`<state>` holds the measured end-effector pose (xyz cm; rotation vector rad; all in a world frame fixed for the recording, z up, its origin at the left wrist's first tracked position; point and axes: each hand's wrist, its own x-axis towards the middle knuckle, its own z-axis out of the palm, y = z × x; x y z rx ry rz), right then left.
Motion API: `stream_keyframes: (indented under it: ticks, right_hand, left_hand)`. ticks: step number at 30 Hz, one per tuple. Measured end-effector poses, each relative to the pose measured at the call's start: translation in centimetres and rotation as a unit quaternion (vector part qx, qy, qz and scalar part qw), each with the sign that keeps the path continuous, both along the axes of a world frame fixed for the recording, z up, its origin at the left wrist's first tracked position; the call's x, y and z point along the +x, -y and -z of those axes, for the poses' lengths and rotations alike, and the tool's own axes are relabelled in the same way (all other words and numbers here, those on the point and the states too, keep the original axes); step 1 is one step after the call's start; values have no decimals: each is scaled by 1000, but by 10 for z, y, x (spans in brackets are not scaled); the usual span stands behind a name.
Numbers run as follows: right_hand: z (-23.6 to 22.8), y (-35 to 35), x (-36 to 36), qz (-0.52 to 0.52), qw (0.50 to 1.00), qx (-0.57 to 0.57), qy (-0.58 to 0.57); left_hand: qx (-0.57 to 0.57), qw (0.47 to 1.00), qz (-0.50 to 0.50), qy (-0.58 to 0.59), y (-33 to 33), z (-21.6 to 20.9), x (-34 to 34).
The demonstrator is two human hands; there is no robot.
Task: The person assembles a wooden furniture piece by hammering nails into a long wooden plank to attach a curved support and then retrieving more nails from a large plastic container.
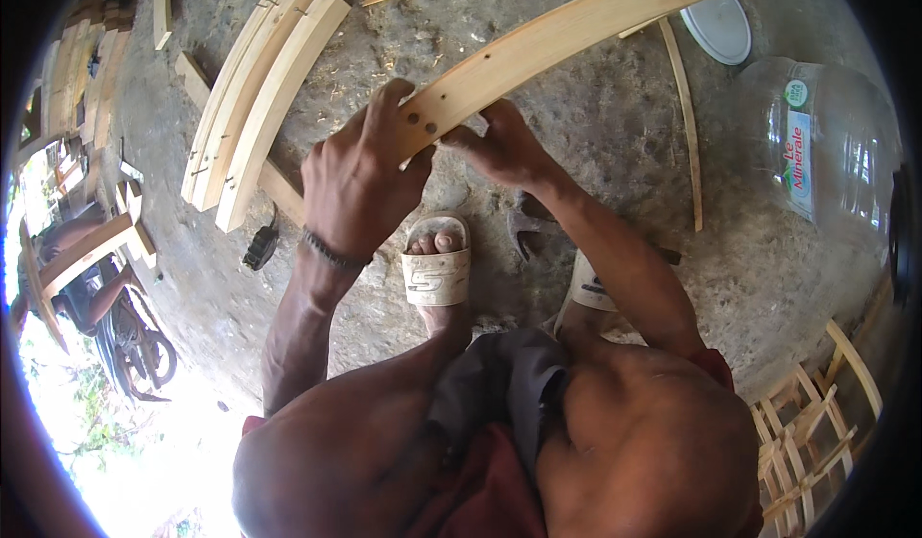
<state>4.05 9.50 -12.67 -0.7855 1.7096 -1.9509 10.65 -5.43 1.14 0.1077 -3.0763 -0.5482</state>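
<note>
A long, slightly curved wooden plank (547, 48) slants up to the right in front of me, off the floor. Two dark round holes show near its close end, and smaller holes at its far end. My left hand (360, 168) is wrapped round the close end, its thumb below the edge. At the plank's lower edge, my right hand (499, 149) grips with thumb and bent finger; part of its fingers is hidden beneath the wood. Several curved wooden pieces (259, 106) with nails sticking out lie side by side to the left of my left hand.
A dark, forked hammer head (528, 228) lies between my sandals. Thin wood strips (684, 125) lie ahead and right. A large clear plastic bottle (850, 154) and a white lid (718, 31) are at right. A small black object (259, 247) lies left; a wooden frame (807, 442) stands lower right.
</note>
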Motion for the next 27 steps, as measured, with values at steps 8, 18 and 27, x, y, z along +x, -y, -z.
stream_keyframes:
  ticks: [8, 18, 27]
  right_hand:
    - [0, -1, 0, 23, 1000, 5, 4]
    - [-6, 2, 4, 7, 1000, 24, 3]
    - [-43, -76, 8, 130, 954, 159, -217]
  left_hand:
    - [-5, 1000, 10, -19, 0, 5, -6]
    - [-37, 999, 7, -19, 2, 4, 4]
    - [-44, 998, 31, -13, 0, 5, -1]
